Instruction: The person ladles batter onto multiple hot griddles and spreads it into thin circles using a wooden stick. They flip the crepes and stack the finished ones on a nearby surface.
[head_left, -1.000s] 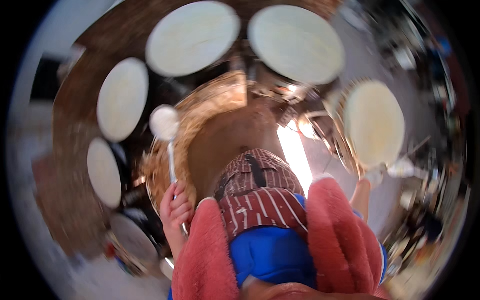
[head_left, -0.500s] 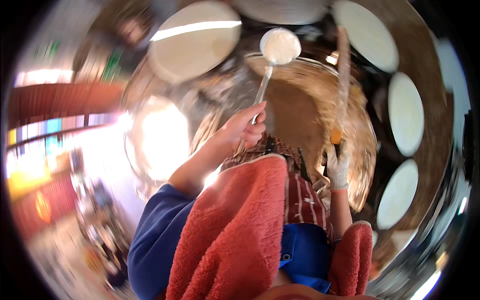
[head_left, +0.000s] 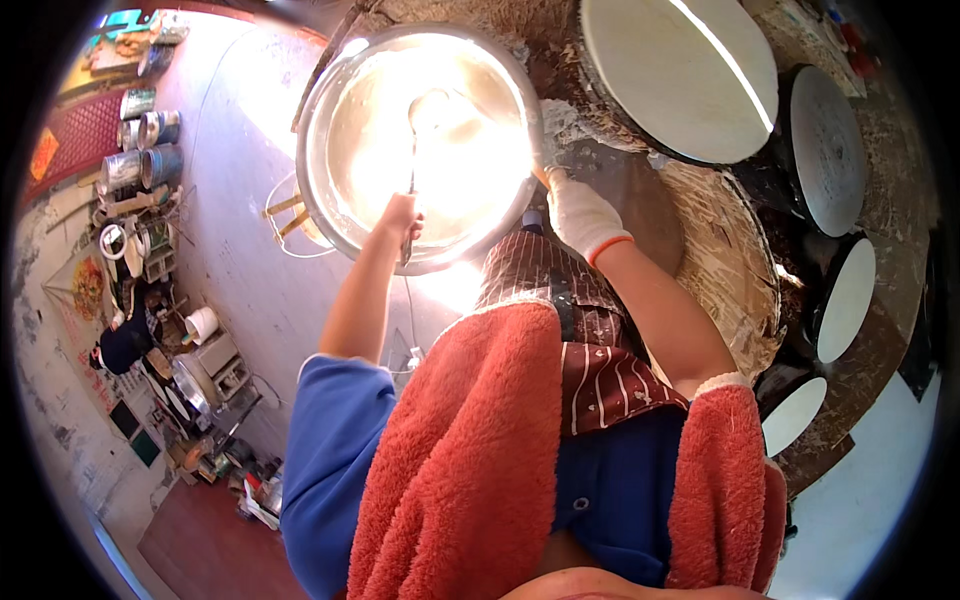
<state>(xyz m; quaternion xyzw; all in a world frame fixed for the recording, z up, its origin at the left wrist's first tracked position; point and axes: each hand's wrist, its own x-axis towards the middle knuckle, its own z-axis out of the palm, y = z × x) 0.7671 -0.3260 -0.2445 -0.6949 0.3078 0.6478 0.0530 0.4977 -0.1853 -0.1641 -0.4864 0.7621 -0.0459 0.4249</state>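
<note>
Along the left, grouped cylindrical metal cans (head_left: 147, 148); next, a wide, round silver metal basin (head_left: 312, 160), glare-filled, with a long-handled metal ladle (head_left: 413, 165) across its opening, gripped in the fingers of the bare left hand (head_left: 402, 217). At the basin's right rim, the right hand (head_left: 583, 212), white knit glove, orange cuff, fingers closed around a tan wooden handle (head_left: 541, 178), mostly hidden. Farther right, a large, round, pale pan (head_left: 680, 80), streaked with light.
</note>
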